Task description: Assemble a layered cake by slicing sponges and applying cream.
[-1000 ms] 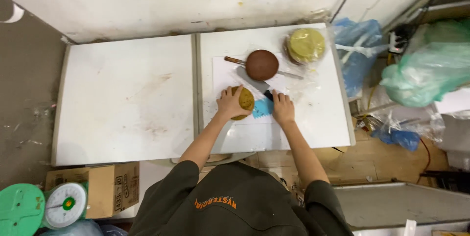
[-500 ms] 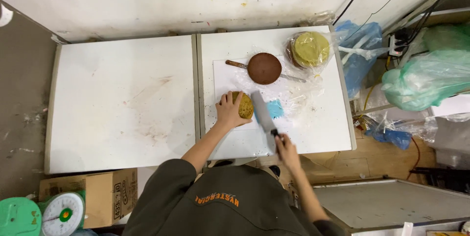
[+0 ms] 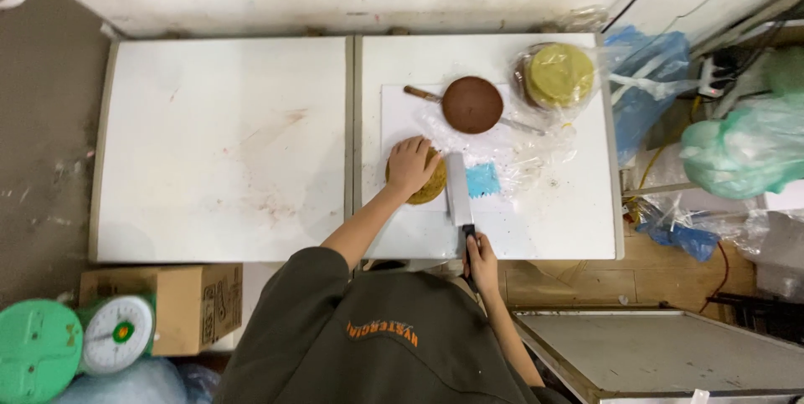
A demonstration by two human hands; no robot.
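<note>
- Nearest to the camera, the person's dark olive top (image 3: 377, 345) fills the lower middle of the view, and both forearms go forward from it over the table edge.
- At the front edge of the right white table (image 3: 569, 220), the right hand (image 3: 479, 255) is drawn back close to the body. Its fingers are closed around the dark handle of a long knife (image 3: 459, 195).
- From this hand the wide pale blade goes away from the person, over the white cutting sheet (image 3: 398, 111), and lies just beside the right side of the yellow-brown round cake (image 3: 431, 190).
- A little further, the left arm is stretched out and bent a bit to the right. The left hand (image 3: 412, 165) lies flat on top of the cake with the fingers spread and curved over it, pressing it down, so most of the cake is hidden.
- Just right of the blade there is a small light blue piece (image 3: 482, 179), near some crumpled clear plastic wrap (image 3: 536, 157).
- Further back on the sheet stands a dark brown round cake (image 3: 472, 104) with a long tool (image 3: 419, 92) under it; the wooden handle shows at its left.
- At the far right corner a greenish-yellow round cake (image 3: 559, 74) sits in clear wrap.
- On the left, the second white table (image 3: 222, 149) shows faint stains.
</note>
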